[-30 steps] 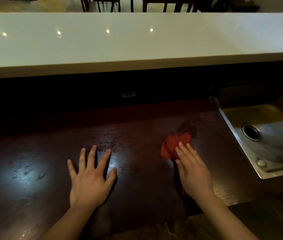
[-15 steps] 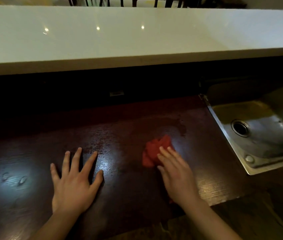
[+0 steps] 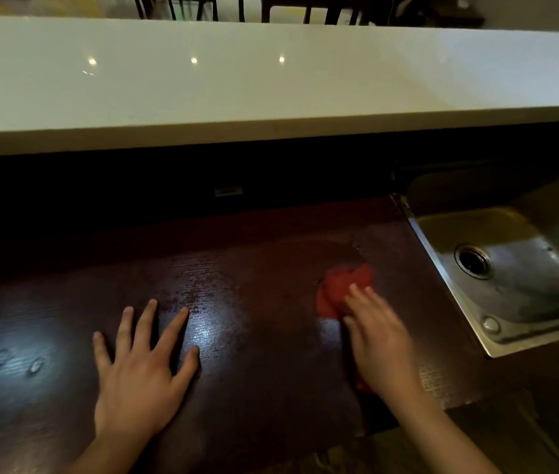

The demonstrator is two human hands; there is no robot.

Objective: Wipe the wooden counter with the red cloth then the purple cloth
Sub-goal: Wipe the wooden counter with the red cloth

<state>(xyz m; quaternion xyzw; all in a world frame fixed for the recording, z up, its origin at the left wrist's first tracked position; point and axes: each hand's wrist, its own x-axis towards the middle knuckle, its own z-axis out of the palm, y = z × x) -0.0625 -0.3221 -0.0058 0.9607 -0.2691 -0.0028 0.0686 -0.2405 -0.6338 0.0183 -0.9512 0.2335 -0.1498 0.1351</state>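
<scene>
There is one view only, from a wide-angle camera worn on the person's head; it looks forward and steeply down onto the dark wooden counter [image 3: 264, 336] from close above, so the counter's near edge runs along the bottom of the frame; the left hand [image 3: 141, 371] and right hand [image 3: 384, 340] enter from the bottom edge, forearms cut off there; the stainless sink [image 3: 442, 268] sits at the right margin, partly cropped; farther off, the white raised ledge [image 3: 271, 83] spans the full width, bowed by the lens; chair legs [image 3: 175, 8] show at the very top; no second view shares the scene.
</scene>
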